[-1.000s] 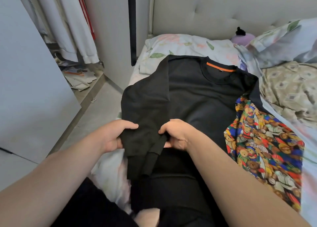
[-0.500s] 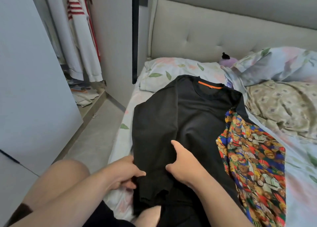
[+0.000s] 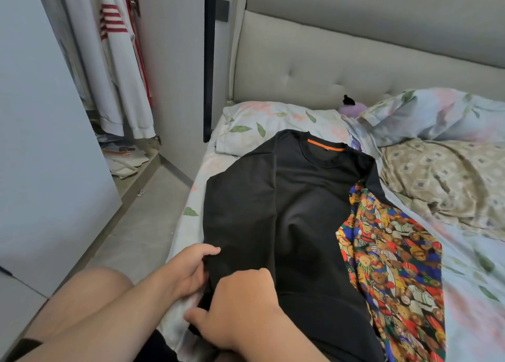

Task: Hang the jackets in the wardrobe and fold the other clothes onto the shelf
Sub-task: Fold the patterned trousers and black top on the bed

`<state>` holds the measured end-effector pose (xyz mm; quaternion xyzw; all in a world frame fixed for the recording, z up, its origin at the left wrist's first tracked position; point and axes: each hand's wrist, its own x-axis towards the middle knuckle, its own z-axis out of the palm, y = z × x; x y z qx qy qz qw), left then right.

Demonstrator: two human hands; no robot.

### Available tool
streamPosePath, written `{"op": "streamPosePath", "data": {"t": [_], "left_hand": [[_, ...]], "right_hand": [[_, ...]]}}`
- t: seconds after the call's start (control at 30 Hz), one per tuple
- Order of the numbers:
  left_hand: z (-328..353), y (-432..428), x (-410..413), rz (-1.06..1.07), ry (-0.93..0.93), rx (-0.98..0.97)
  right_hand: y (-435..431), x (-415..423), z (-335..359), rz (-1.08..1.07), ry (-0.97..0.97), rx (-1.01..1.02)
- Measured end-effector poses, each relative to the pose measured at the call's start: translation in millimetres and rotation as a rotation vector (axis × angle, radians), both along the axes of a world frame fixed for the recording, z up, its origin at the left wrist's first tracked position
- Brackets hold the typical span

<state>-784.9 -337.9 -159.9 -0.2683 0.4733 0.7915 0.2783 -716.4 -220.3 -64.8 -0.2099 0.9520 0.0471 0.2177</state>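
While black sweatshirt lies on bed, our left hand pinches its edge; right hand rests on it, grip unclear.

The right hand is curling its fingertips out of sight against the black sweatshirt, whose hem is running off the bottom edge. The bear-print shirt is covering its right side. A pillow is hiding most of the purple toy.
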Motion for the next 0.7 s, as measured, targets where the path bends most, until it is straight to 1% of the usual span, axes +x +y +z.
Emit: {"op": "streamPosePath", "data": {"t": [0.1, 0.2, 0.4, 0.5, 0.57, 0.7], "left_hand": [[3, 0, -4, 0.037, 0.001, 0.092], [3, -1, -8, 0.033, -0.011, 0.129], [0, -1, -14, -0.009, -0.061, 0.081], [2, -2, -16, -0.028, -0.083, 0.113], [2, -3, -17, -0.034, -0.063, 0.146], [1, -4, -16, -0.042, -0.018, 0.091]], "right_hand": [[-10, -11, -13, -0.144, -0.032, 0.002], [-8, -18, -29, -0.205, -0.024, -0.006], [-2, -23, -46, -0.367, 0.019, -0.212], [0, -26, -48, -0.387, 0.029, -0.232], [2, -29, -47, -0.381, 0.000, -0.228], [6, -29, -43, -0.421, -0.100, -0.266]]}}
